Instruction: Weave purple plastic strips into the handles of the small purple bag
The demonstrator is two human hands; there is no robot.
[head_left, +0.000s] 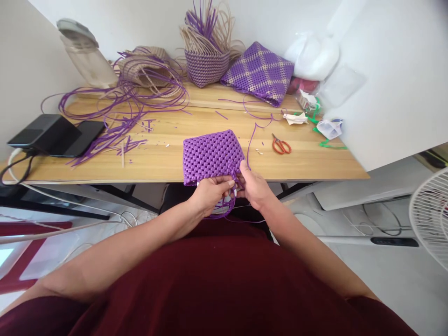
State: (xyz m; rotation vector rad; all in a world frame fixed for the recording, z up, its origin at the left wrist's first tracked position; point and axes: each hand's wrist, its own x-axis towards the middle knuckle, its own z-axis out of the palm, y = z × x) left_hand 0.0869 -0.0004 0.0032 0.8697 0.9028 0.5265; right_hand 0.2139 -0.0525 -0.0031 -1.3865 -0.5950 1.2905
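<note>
A purple woven basket (212,154) lies on its side at the table's front edge, its near rim reaching over the edge. At its near right corner, purple plastic strips (233,198) are bunched between my two hands. My left hand (212,193) pinches a strip between thumb and fingertips. From the right, my right hand (255,186) closes thumb and fingers on the basket's corner, where the strips come out. The strips' ends hang in a loop below the table edge. Exactly how the strips cross between my fingers is hidden.
Orange-handled scissors (281,144) lie to the right. Coiled purple strips (140,98) and cut scraps spread at the left, near a black phone (79,138). Behind stand a half-woven basket (206,65) and a purple checked woven piece (262,72). A white fan (432,214) is at far right.
</note>
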